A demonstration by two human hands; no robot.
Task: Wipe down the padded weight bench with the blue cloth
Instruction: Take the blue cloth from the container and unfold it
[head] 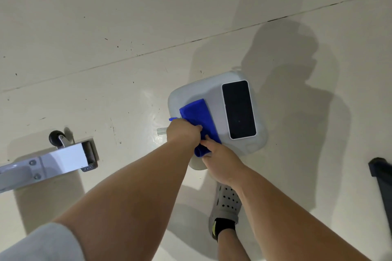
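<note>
A folded blue cloth (199, 118) lies on a small grey padded seat (191, 89) in the middle of the view. My left hand (182, 132) grips the cloth's near left edge, fingers curled over it. My right hand (220, 161) pinches the cloth's near end, where it rolls over the seat's front edge. A black-screened phone (238, 109) lies flat on the right half of the same seat, beside the cloth.
A white metal frame leg (63, 159) with a black caster wheel (56, 137) reaches in from the left. A dark object (381, 178) stands at the right edge. My foot in a grey perforated clog (226, 203) stands below the seat on the pale floor.
</note>
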